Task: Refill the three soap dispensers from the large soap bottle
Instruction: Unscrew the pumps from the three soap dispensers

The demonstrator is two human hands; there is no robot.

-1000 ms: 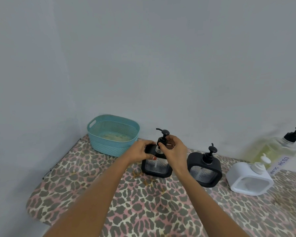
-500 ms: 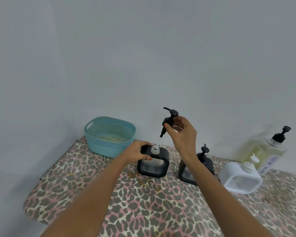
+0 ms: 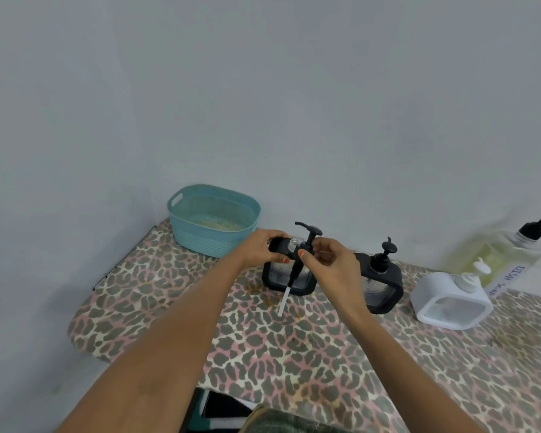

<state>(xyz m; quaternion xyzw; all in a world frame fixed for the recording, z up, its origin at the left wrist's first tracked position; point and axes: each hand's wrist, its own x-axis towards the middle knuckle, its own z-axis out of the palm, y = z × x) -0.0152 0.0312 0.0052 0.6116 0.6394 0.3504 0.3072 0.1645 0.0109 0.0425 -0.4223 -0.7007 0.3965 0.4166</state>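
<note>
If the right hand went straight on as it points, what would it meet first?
Probably the open black square soap dispenser held by the left hand; the right hand, pinching the black pump head, is close. Depth unclear.

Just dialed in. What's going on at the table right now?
A person is opening the first black dispenser. The left hand grips its top, and the right hand holds the pump out of the neck, with its tube hanging in front. The second black dispenser and the white dispenser have their pumps on. The large soap bottle stands untouched at the far right.
</note>
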